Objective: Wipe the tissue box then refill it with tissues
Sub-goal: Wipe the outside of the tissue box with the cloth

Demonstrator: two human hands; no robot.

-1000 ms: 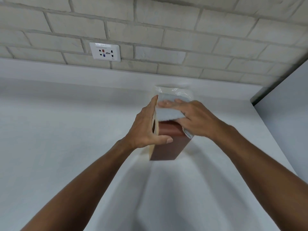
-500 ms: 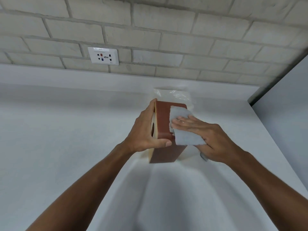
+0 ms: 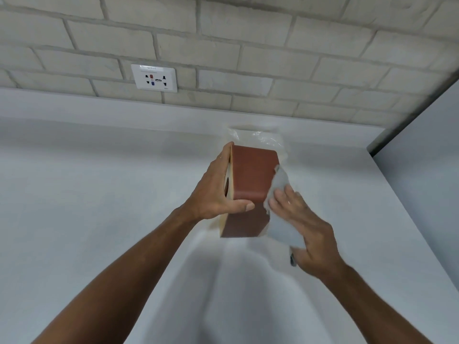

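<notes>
Much of the box (image 3: 250,175) is covered. Its pale left face, where a dark hole shows only as a sliver, lies under the palm of the left hand (image 3: 218,192), and its right side is behind the cloth (image 3: 282,184). The right hand (image 3: 305,232) is a little blurred. Its thumb is not visible, and a small dark thing (image 3: 292,259) at its lower edge is too unclear to name. Behind the box a clear plastic bag (image 3: 258,137) shows only its crinkled top, and what it holds cannot be made out. Both forearms are cut off by the lower edge of the view. The box is reddish-brown and stands on the white counter (image 3: 99,194), near the back wall (image 3: 248,58) and to the right of the socket (image 3: 154,78). It is turned on its side, so the face with the hole points left. One brown face looks up and another brown face looks toward the person. The upper face runs away from the person and the near face goes down to the counter, but the wide lens bends both, so I cannot tell which of these is the long axis. The left hand grips the box, with the fingers along the pale face and the thumb curled over the near top edge. The right hand has nearly straight fingers that press the grey cloth flat against the right side of the box.
</notes>
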